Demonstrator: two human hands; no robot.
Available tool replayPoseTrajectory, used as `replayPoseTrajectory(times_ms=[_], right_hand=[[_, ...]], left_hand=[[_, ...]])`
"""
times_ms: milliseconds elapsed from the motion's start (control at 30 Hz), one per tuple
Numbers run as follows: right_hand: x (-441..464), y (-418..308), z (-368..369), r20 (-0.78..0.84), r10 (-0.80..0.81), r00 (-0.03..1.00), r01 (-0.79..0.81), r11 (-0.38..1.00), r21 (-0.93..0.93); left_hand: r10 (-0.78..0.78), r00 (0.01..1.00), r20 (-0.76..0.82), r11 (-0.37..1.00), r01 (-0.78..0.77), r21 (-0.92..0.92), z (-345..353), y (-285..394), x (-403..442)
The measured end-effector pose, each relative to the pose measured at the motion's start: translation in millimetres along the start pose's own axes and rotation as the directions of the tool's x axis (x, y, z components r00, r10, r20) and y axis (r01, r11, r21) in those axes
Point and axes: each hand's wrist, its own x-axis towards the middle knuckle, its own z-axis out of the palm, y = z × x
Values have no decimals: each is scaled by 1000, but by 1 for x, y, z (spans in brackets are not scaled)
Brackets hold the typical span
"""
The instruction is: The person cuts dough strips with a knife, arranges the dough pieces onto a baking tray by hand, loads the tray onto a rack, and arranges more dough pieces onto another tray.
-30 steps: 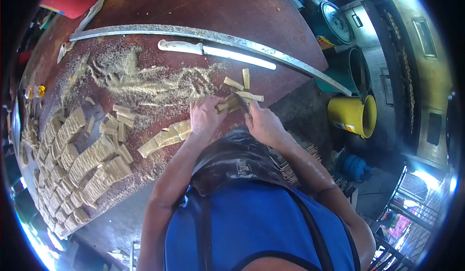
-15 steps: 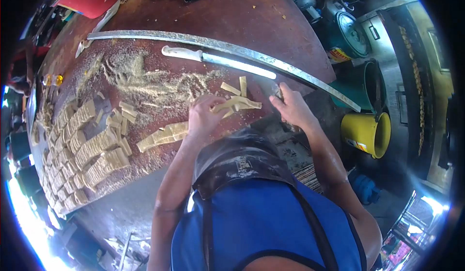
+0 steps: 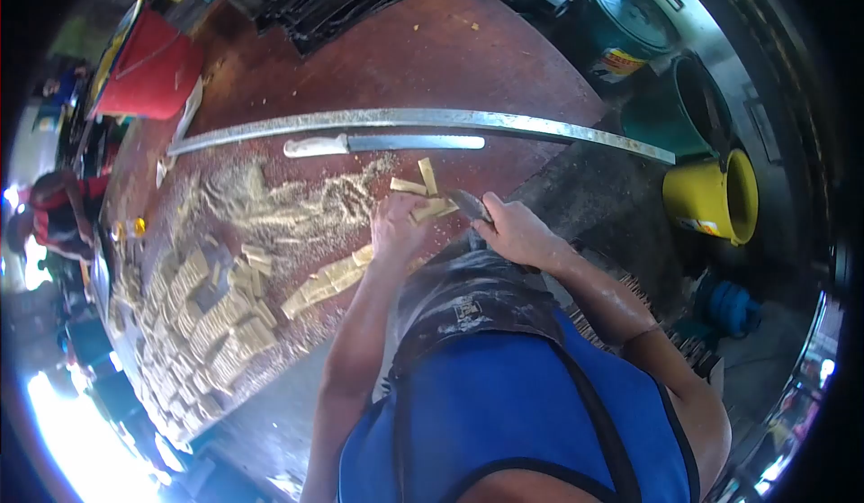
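"What's that long bar (image 3: 405, 120) made of?"

"Metal, by the look of it, dull and scuffed. The serrated knife (image 3: 387, 144) has a smooth, steel-looking blade."

"And the yellow bucket (image 3: 697, 195)?"

"Smooth plastic, I'd say, with a slight gloss."

"The dough strips (image 3: 434, 211) look matt to me."

"Yes, and the tabletop (image 3: 504, 67) has a smooth sheen, gritty where the crumbs (image 3: 288, 204) lie."

Your red-brown table (image 3: 310, 76), dusted with pale powder (image 3: 261, 199).
Across it you have a long metal bar (image 3: 387, 118), its right end past the edge, and just nearside a white-handled knife (image 3: 396, 143); black trays (image 3: 346, 4) lie at the far side, many cut pieces (image 3: 216, 318) at your left, a short row (image 3: 324, 285) beside them, and two strips (image 3: 427, 176) below the knife.
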Motion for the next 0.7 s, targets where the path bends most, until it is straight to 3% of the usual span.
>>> replayPoseTrajectory(times_ms=[200,300,333,367,400,433,500,533,600,633,700], right_hand=[[0,-32,28,-18,162,987,-163,972,-170],[18,-36,36,-121,174,977,-198,954,-226],[25,-40,25,-60,238,969,-244,960,-137],[29,-41,17,9,298,954,-298,953,-47],[28,-30,8,-8,270,963,-270,963,-22],[25,-26,2,-7,273,962,-273,961,-39],[23,-27,-8,-275,56,960,-142,942,-305],[23,-38,-13,-264,91,960,-193,899,-392],[42,-41,-14,-296,-34,954,-115,875,-471],[50,-37,-13,-317,-137,938,-61,837,-544],[77,-13,-14,-285,-240,928,10,781,-625]], left_hand=[[32,999,14,998,-31,-60,-4,-5,3],[109,994,14,994,-108,-27,-15,-8,14],[-127,971,205,979,156,-132,-29,-4,21],[-323,851,414,889,423,-177,-39,-6,23],[-165,958,236,961,210,-182,-39,-29,17],[-165,958,233,957,213,-199,-52,-40,16],[-188,977,100,957,205,-204,-78,-56,14],[-191,978,84,958,204,-201,-81,-60,12],[-34,982,-185,990,59,132,-75,-72,8],[-43,980,-195,988,71,137,-69,-72,11],[181,968,-174,967,-207,-150,-47,-61,15]])
